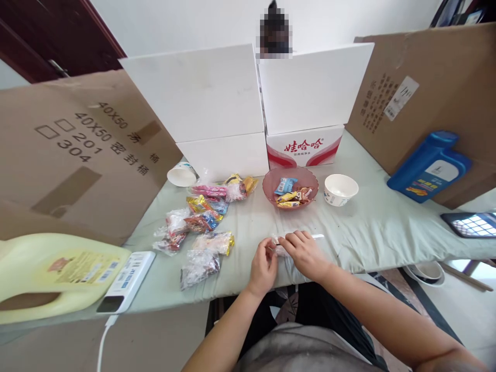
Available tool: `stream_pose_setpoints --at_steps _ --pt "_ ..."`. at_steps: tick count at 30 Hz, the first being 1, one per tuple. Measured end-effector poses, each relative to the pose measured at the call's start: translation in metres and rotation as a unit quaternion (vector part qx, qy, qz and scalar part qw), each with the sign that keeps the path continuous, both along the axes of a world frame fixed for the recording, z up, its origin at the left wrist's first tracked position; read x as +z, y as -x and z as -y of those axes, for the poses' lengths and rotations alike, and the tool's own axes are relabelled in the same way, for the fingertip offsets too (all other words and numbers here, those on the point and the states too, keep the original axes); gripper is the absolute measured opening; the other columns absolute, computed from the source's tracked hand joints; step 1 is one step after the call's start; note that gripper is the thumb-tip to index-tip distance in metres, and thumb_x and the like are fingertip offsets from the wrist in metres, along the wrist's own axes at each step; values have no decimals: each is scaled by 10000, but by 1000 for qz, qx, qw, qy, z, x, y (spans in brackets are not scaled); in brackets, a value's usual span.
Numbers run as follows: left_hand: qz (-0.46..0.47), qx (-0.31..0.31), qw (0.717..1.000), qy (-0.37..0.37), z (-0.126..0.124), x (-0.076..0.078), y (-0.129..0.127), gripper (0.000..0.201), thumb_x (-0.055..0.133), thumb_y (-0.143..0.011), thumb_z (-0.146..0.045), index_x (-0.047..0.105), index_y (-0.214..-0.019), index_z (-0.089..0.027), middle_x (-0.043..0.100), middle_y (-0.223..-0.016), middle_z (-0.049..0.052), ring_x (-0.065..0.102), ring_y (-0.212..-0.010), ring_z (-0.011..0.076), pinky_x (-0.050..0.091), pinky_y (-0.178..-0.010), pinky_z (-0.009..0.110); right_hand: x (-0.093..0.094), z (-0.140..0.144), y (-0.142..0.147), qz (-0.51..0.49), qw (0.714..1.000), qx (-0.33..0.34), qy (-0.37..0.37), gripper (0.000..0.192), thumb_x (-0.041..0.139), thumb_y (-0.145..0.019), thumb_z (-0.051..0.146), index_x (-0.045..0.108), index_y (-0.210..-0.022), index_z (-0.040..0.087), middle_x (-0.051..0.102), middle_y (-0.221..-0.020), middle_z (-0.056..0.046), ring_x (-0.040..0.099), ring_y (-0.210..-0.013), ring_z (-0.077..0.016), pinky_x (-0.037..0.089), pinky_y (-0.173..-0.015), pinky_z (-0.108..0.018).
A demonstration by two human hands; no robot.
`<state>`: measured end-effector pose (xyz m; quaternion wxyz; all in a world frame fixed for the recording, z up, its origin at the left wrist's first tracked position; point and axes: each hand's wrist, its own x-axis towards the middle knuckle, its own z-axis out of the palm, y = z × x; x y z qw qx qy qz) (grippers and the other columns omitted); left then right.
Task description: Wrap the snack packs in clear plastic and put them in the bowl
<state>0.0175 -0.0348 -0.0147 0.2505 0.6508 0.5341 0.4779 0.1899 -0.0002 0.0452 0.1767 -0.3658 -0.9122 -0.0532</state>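
Near the table's front edge my hands meet over a small clear plastic bag (281, 251). The fingers of my left hand (264, 266) pinch its left side. My right hand (306, 253) is closed over the bag's upper part, and a thin pale strip shows beyond its knuckles. Part of the bag and its contents are hidden by my fingers. Behind the hands a pink glass bowl (270, 195) holds several wrapped snacks, among them a blue packet (285, 185). To the left lie several clear bags filled with coloured packets, the closest being a silvery-dark one (199, 268).
A white paper bowl (341, 189) stands upright right of the glass bowl; another paper bowl (182, 175) lies tipped at left. White boxes and cardboard panels border the table. A yellow jug (58, 274), power bank (127, 281), blue bottle (430, 165) and phone (470, 225) occupy the sides.
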Motion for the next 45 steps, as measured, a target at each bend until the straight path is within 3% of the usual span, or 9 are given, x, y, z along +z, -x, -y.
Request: stream_pose_setpoints --at_steps 4,11,16,23,28,31,36,40,45 --pt "-50 3 998 -29 0 2 4 202 496 -883 -169 533 -1079 -201 596 -951 46 584 -728 122 523 -695 272 -22 -8 -40 25 999 -25 4 380 440 -873 69 589 -1212 156 626 -1005 -104 508 -875 -238 374 -770 -371" --pt "-152 10 981 -121 -6 23 -9 243 544 -876 -239 585 -1112 -200 589 -1100 99 612 -963 201 543 -796 334 -49 1 -138 2 967 -256 10 360 431 -865 92 647 -1140 175 634 -1061 -117 516 -975 -274 418 -815 -407" --pt "-147 1 988 -47 -17 29 -14 168 519 -902 -261 629 -1020 -213 606 -1027 68 630 -846 167 540 -745 307 -35 10 -106 -131 968 -213 9 271 448 -899 163 654 -1072 198 607 -1093 -111 506 -1047 -277 432 -923 -472" --pt "-39 103 992 -64 1 25 19 128 485 -923 -268 573 -964 -186 612 -919 58 592 -747 135 502 -648 253 -25 3 -46 -254 949 -126 137 214 484 -906 240 611 -1069 185 639 -1025 -104 567 -995 -248 486 -874 -439" --pt "-83 -58 994 -35 0 28 -1 495 628 -837 -326 465 -1288 -203 612 -1166 103 613 -769 140 534 -698 294 -21 -4 -8 -352 870 -83 335 314 455 -922 323 528 -1196 186 669 -894 -54 625 -794 -189 528 -732 -369" --pt "-23 15 1000 -15 -7 22 -1 282 548 -890 -344 576 -1126 -191 658 -1022 78 637 -853 167 534 -770 314 -19 -5 3 -418 816 -40 396 309 333 -965 305 495 -1205 198 665 -976 -60 637 -761 -147 532 -660 -306" --pt "125 195 970 74 -6 3 34 248 566 -852 -413 577 -910 -173 629 -775 21 618 -670 142 520 -642 269 -25 -4 4 -292 903 -69 308 317 537 -872 234 535 -1183 175 578 -1155 -111 615 -816 -155 532 -775 -357" --pt "85 211 971 69 2 2 50 224 585 -818 -407 571 -852 -187 616 -759 10 611 -696 150 513 -681 282 -27 0 9 -198 952 -43 231 207 529 -901 212 609 -1091 185 577 -1096 -104 601 -950 -200 515 -847 -372" --pt "-56 206 977 -7 2 17 55 123 542 -843 -314 562 -794 -203 590 -787 20 576 -754 164 494 -701 292 -23 -6 -26 -252 951 -60 169 218 426 -938 179 638 -977 207 616 -934 -67 616 -874 -182 514 -804 -332"
